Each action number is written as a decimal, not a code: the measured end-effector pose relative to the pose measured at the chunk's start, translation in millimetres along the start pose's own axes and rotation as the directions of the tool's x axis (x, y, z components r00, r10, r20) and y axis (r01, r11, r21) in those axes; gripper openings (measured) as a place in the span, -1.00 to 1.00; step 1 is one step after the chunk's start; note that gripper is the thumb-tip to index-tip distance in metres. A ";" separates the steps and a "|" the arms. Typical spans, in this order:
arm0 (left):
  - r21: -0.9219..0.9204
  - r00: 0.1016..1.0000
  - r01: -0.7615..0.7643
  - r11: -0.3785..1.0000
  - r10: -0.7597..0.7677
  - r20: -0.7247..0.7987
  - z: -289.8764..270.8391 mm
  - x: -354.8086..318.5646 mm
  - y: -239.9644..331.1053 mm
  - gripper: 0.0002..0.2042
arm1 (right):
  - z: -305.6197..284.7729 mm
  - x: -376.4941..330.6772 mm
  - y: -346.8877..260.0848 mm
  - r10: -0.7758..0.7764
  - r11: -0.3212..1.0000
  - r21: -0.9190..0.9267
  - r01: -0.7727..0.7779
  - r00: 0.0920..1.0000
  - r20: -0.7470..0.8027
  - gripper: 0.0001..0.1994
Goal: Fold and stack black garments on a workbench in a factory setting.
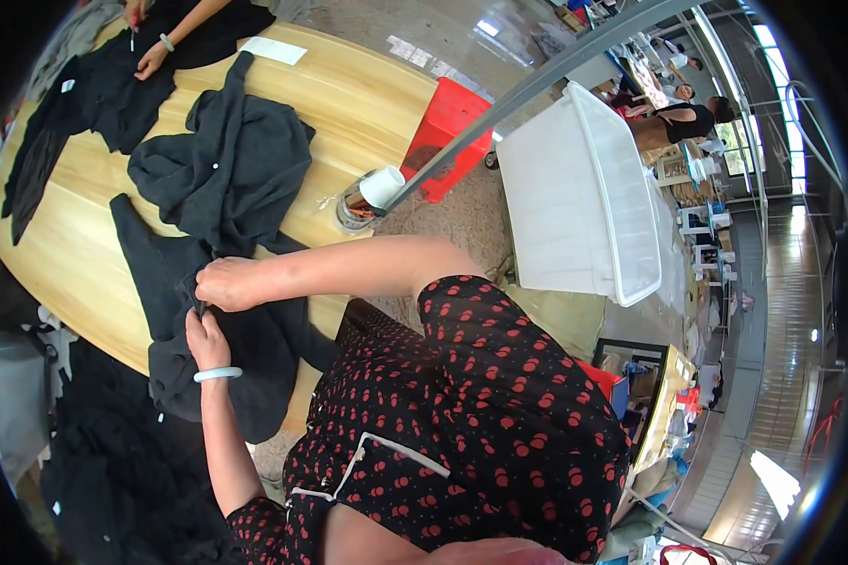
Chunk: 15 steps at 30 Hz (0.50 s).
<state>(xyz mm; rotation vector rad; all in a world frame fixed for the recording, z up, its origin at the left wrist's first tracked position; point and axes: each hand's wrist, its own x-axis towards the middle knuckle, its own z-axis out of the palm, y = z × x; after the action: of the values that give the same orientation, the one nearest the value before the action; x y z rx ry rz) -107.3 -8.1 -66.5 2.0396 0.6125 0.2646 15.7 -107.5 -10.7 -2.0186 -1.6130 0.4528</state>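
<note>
A dark black garment (245, 367) lies spread over the table's near edge, part of it hanging down. My right hand (231, 283) is closed on a bunched edge of it, fingers curled in. Just below, my left hand (206, 341), with a pale bangle at the wrist, pinches the same edge between thumb and fingers. The two hands nearly touch. The exact part of the garment between my fingertips is hidden. Beyond my hands lies another crumpled black garment (226, 160) with a small white dot on it.
Across the wooden table (367, 94), a co-worker's hands (153, 58) are at another black garment (122, 94). A clear container with a white cup (382, 186) stands by a metal pole (518, 85). Nearby are a red bin (450, 118), a white tub (565, 198) and a dark cloth pile (113, 471).
</note>
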 end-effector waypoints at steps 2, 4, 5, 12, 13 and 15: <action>0.085 0.999 -0.011 0.996 0.014 -0.032 1.3 -2.4 -13.3 -0.78 | 7.9 0.1 2.6 -0.010 1.000 -0.015 0.009 1.000 -0.014 -0.88; 0.089 0.999 -0.010 0.996 0.015 -0.048 0.1 -3.8 -15.9 -0.73 | 5.8 2.7 -0.1 0.001 1.000 -0.003 -0.001 1.000 0.014 -0.89; 0.031 0.998 -0.031 0.999 0.033 -0.061 -1.1 -5.8 -7.7 -0.72 | 7.1 3.6 0.5 0.006 1.000 -0.022 -0.006 1.000 0.022 -0.89; 0.170 0.965 -0.199 0.965 0.224 -0.138 -5.9 -6.8 21.1 -0.76 | -0.4 -11.9 12.2 -0.109 0.994 -0.018 0.108 0.993 -0.051 -0.82; 0.146 0.959 -0.234 0.961 0.253 -0.127 -9.2 -8.8 23.4 -0.79 | -4.9 -14.4 6.4 -0.141 0.990 -0.004 0.141 0.986 -0.089 -0.82; 0.131 0.956 -0.275 0.952 0.286 -0.072 -14.4 -8.4 25.5 -0.81 | -6.7 -15.2 8.4 -0.192 0.979 0.050 0.199 0.973 -0.125 -0.83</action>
<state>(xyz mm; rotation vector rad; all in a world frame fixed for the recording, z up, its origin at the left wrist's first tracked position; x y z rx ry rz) -112.4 -12.4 -36.8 2.2409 0.3981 0.5005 22.4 -124.8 -10.9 -1.7840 -1.6815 0.2987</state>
